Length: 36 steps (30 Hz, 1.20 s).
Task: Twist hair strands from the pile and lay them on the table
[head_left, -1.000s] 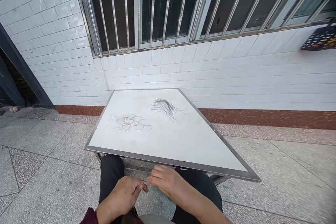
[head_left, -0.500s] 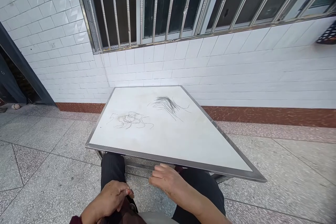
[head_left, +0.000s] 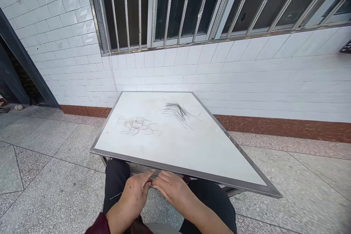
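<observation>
In the head view, the person's left hand (head_left: 136, 189) and right hand (head_left: 171, 186) meet low in the middle, just below the near edge of a white-topped table (head_left: 192, 150) and above the lap. The left forefinger points forward with the thumb close beneath it; the right fingers lie side by side, bent downward, their tips at the left hand's fingertips. Whether either hand pinches something there cannot be told, as the fingers cover the spot (whatever might sit between them would be very fine). A pale thread (head_left: 116, 196) shows as a short slanting line in front of the left trouser leg (head_left: 117, 171), just beside the left wrist. On the tabletop, well apart from both hands, lie two groups of thin strands: a loose, curly tangle (head_left: 138, 126) towards the left, and farther back to the right a denser dark bundle (head_left: 179, 111), mostly straight, bent in the middle and fanning out at its ends. A grey metal frame (head_left: 186, 171) borders the table. A maroon sleeve (head_left: 98, 225) covers the left forearm near the bottom edge, while the visible right forearm is bare. Behind the table rises a white tiled wall (head_left: 164, 70) with a barred window (head_left: 169, 7) above and a reddish-brown band (head_left: 85, 110) along its foot, meeting the speckled floor (head_left: 68, 179).
</observation>
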Available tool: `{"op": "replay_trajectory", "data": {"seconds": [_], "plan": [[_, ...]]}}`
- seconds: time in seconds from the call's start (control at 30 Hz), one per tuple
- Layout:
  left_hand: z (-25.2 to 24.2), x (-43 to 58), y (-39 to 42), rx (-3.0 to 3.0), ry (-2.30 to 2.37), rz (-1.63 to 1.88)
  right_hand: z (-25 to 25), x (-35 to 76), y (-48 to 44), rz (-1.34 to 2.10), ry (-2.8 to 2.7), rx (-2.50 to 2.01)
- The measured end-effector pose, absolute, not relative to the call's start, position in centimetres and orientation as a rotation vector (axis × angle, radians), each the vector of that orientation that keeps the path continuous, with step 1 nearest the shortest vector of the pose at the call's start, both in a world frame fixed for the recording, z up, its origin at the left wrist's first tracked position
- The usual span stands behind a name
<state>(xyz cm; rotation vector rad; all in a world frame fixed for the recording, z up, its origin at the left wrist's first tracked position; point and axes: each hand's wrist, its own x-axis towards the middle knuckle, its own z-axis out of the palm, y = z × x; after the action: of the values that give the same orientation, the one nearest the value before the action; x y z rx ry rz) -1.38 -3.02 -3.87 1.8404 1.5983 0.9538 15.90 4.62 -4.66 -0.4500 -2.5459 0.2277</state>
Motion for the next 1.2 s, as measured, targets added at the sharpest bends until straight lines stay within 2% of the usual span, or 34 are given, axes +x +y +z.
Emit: {"op": "replay_trajectory", "data": {"seconds": [0.1, 0.47, 0.67, 0.93, 1.2], "plan": [[-4.5, -0.9, -3.1, 1.726, 1.572, 1.058, -4.9, 16.0, 4.5, 0.280, -2.519, -0.492], [-5.1, -2.2, -3.9, 1.677, 1.682, 0.947, -5.0, 16.7, 5.4, 0.298, -2.640, -0.464], [-5.2, -2.2, -3.8, 1.535, 1.626, 1.099, -4.7, 16.5, 5.3, 0.354, -2.559, -0.510], [-4.7, -3.6, -4.3, 1.234, 1.527, 1.346, -2.5, 17.7, 6.2, 0.416, -2.228, -0.645], [-3.4, -3.1, -4.8, 1.477, 1.728, 1.288, 0.3, 17.1, 5.1, 0.342, -2.279, -0.579]]}}
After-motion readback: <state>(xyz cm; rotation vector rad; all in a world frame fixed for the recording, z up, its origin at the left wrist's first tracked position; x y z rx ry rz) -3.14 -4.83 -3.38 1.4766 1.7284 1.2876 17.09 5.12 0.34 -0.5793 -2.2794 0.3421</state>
